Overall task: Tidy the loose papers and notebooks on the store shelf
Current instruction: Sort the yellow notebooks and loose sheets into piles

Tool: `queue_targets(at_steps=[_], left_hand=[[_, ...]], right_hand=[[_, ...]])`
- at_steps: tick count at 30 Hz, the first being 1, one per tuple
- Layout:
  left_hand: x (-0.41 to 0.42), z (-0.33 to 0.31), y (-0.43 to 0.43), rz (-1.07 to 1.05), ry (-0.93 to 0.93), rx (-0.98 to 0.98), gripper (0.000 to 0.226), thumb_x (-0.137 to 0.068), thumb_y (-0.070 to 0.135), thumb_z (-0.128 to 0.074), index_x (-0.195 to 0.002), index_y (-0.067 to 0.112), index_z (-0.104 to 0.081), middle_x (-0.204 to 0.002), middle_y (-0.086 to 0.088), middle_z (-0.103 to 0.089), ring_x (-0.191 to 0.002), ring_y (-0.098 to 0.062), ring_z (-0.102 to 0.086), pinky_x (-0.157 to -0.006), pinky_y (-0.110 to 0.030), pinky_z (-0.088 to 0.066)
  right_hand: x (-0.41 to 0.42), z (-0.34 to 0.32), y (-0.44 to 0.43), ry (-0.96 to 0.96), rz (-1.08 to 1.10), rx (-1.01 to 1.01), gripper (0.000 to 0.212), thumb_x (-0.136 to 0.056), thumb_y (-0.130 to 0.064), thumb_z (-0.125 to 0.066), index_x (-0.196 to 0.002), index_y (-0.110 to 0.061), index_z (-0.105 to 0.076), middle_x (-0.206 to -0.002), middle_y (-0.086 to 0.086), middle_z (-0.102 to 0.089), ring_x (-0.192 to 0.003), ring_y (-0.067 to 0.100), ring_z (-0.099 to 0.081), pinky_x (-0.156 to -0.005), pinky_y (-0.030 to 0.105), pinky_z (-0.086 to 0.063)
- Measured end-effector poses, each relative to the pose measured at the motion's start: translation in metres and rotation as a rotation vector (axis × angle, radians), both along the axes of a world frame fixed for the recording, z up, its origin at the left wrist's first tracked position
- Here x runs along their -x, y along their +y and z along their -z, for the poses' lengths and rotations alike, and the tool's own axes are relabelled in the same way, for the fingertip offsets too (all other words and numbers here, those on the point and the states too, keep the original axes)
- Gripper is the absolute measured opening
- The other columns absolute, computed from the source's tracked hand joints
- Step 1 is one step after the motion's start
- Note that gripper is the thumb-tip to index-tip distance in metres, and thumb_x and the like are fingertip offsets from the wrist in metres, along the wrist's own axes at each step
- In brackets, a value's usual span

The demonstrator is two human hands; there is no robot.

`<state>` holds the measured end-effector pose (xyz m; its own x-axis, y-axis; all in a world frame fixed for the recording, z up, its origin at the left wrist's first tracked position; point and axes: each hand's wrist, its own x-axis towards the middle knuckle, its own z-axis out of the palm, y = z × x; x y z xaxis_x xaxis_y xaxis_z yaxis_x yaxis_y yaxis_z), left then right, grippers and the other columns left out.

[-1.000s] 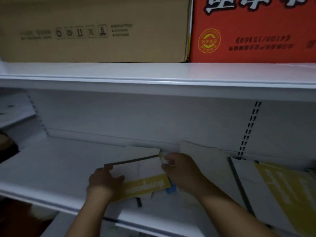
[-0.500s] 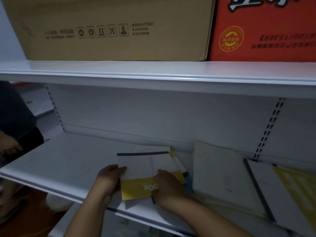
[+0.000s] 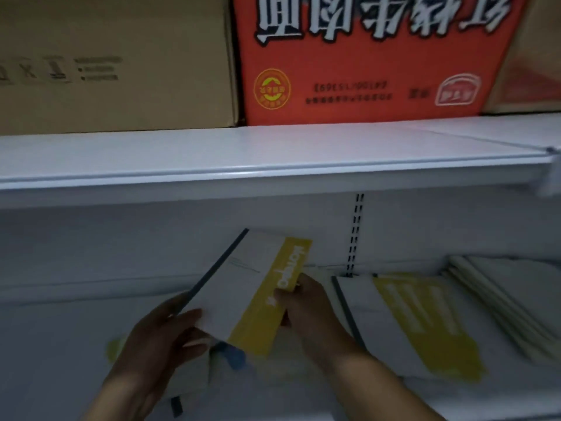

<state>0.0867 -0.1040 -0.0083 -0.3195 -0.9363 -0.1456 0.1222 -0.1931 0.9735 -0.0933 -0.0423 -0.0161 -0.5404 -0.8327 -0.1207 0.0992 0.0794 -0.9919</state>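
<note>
2 hands are holding 1 notebook [image 3: 243, 287] up over the lower shelf [image 3: 60, 344]. The notebook is white with a yellow strip and a dark edge. It is tilting, with its far end pointing up toward the back wall.

The left hand [image 3: 164, 338] is gripping the near corner by the dark edge, with the thumb on top. The right hand [image 3: 309, 311] is pinching the yellow side.

Under the hands, some loose papers [image 3: 194, 381] are lying on the shelf, looking blurry. Just to the right, a second notebook [image 3: 409, 323], also white and yellow, is lying flat. Farther right, a pile of white papers [image 3: 504, 296] is resting.

On the top shelf [image 3: 273, 156], a brown box [image 3: 115, 62] and a red box [image 3: 364, 71] are sitting side by side.
</note>
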Motion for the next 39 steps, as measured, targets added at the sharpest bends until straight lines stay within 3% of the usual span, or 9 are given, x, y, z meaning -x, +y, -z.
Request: queue_targets(at_steps=[8,12,18,21,25,28,31,35,39], left_hand=[[0.148,0.014,0.028,0.545,-0.309,0.084,0.054,-0.076,-0.003,-0.070,-0.120,0.024,-0.053,-0.052,-0.006,-0.062,-0.040,-0.013,-0.051,-0.038,-0.021,-0.041],[0.194,0.026,0.052,0.669,-0.492,0.227,0.051,-0.079,0.011,-0.071,-0.125,0.020,-0.050,-0.074,-0.006,-0.067,-0.040,-0.007,-0.053,-0.039,-0.018,-0.041],[0.192,0.024,0.046,0.588,-0.748,0.649,0.019,-0.086,0.032,-0.059,-0.100,0.021,-0.067,-0.110,0.005,-0.063,-0.093,-0.009,-0.058,-0.083,-0.022,-0.046],[0.154,0.013,0.022,0.355,-0.708,0.635,0.003,-0.086,0.030,-0.061,-0.087,0.029,-0.064,-0.089,0.005,-0.064,-0.077,-0.008,-0.058,-0.073,-0.023,-0.045],[0.077,0.017,-0.012,0.027,-0.767,0.514,0.006,-0.083,0.021,-0.064,-0.087,0.024,-0.061,-0.073,0.002,-0.059,-0.076,-0.022,-0.059,-0.072,-0.028,-0.044],[0.011,0.039,-0.030,-0.121,-0.874,0.403,0.019,-0.083,0.017,-0.065,-0.102,0.015,-0.065,-0.102,-0.010,-0.066,-0.098,-0.026,-0.062,-0.081,-0.027,-0.044],[-0.050,0.056,-0.044,-0.278,-0.948,0.232,0.039,-0.085,0.017,-0.062,-0.122,0.008,-0.058,-0.129,-0.014,-0.058,-0.114,-0.030,-0.056,-0.092,-0.031,-0.043],[-0.082,0.070,-0.046,-0.191,-0.967,0.101,0.054,-0.082,0.021,-0.058,-0.132,0.005,-0.048,-0.131,-0.017,-0.055,-0.114,-0.035,-0.055,-0.094,-0.041,-0.049],[-0.083,0.066,-0.047,-0.161,-0.961,0.140,0.034,-0.087,0.013,-0.057,-0.116,-0.005,-0.060,-0.120,-0.022,-0.061,-0.108,-0.034,-0.059,-0.082,-0.030,-0.047]], right_hand=[[0.150,0.019,0.091,0.418,0.421,-0.237,0.024,-0.084,-0.020,-0.065,-0.108,-0.015,-0.068,-0.101,0.002,-0.068,-0.091,0.016,-0.065,-0.073,0.021,-0.051],[0.186,0.031,0.115,0.663,0.450,-0.412,0.033,-0.079,-0.029,-0.068,-0.108,-0.015,-0.071,-0.109,0.007,-0.071,-0.104,0.022,-0.065,-0.086,0.027,-0.048],[0.191,0.040,0.113,0.875,0.178,-0.771,0.015,-0.088,-0.032,-0.054,-0.093,-0.019,-0.059,-0.119,0.008,-0.059,-0.108,0.022,-0.055,-0.088,0.026,-0.042],[0.162,0.028,0.089,0.814,0.182,-0.565,0.040,-0.094,-0.030,-0.050,-0.131,-0.015,-0.051,-0.140,0.004,-0.049,-0.127,0.019,-0.046,-0.102,0.022,-0.032],[0.078,0.004,0.033,0.707,0.022,-0.174,0.025,-0.089,-0.020,-0.059,-0.112,-0.013,-0.065,-0.111,0.001,-0.065,-0.104,0.015,-0.060,-0.093,0.019,-0.043],[0.009,-0.004,0.001,0.471,-0.251,-0.067,0.014,-0.087,-0.013,-0.061,-0.100,-0.013,-0.068,-0.084,-0.003,-0.064,-0.086,0.016,-0.065,-0.085,0.027,-0.052],[-0.048,-0.007,-0.019,0.059,-0.431,-0.115,0.017,-0.087,-0.007,-0.060,-0.104,-0.006,-0.063,-0.082,0.006,-0.064,-0.072,0.020,-0.062,-0.075,0.032,-0.051],[-0.088,0.013,-0.036,0.329,-0.555,-0.341,0.067,-0.093,-0.032,-0.052,-0.148,-0.010,-0.020,-0.148,0.007,-0.034,-0.132,0.021,-0.040,-0.099,0.021,-0.034],[-0.101,0.032,-0.050,0.342,-0.489,-0.380,0.042,-0.092,-0.023,-0.054,-0.129,-0.008,-0.041,-0.133,0.006,-0.048,-0.111,0.018,-0.049,-0.075,0.014,-0.039]])
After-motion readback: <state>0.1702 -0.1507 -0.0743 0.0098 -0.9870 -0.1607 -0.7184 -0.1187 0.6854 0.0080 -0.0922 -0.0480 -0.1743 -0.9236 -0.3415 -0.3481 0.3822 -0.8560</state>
